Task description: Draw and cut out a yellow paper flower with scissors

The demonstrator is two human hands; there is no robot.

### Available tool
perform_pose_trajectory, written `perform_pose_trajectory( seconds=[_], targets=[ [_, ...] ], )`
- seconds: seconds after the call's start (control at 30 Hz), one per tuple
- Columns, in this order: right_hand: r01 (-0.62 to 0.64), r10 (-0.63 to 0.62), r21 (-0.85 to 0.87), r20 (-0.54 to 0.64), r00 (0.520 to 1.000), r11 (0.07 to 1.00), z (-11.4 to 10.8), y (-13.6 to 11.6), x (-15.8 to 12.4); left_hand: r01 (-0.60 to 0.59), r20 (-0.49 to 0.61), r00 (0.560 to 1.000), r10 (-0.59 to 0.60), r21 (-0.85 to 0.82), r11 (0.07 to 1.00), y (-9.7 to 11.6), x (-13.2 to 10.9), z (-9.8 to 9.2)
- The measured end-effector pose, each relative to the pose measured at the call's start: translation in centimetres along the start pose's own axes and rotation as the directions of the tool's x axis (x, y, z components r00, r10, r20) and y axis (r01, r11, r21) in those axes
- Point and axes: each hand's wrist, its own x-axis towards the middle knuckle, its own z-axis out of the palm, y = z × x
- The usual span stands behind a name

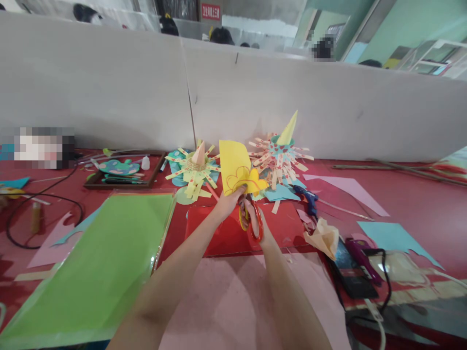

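My left hand (230,200) pinches the lower edge of a yellow paper sheet (234,158), which stands upright in front of me. A flower-like outline is drawn on it in a reddish line, and its right side has a cut, scalloped edge. Just to the right and below, my right hand (252,214) is wrapped round scissors (258,226) with red and yellow handles. The blades are mostly hidden behind the paper and my fingers. Beneath both hands lies a red sheet (211,233) on the table.
Paper crafts with cones, one pale pink (199,155) and one yellow (288,130), stand by the white partition (127,82). A blue glue gun (310,199) and a phone (353,274) lie rightward; green sheets (105,253) and a tray (151,182) lie leftward.
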Motion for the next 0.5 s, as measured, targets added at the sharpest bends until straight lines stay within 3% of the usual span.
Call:
perform_pose_trajectory(
  seconds=[0.5],
  targets=[
    [0.095,-0.094,-0.094,0.015,0.995,0.991,0.3,-1.0,-0.7,0.049,-0.036,0.998,-0.050,-0.015,0.999,0.4,-0.7,0.5]
  ],
)
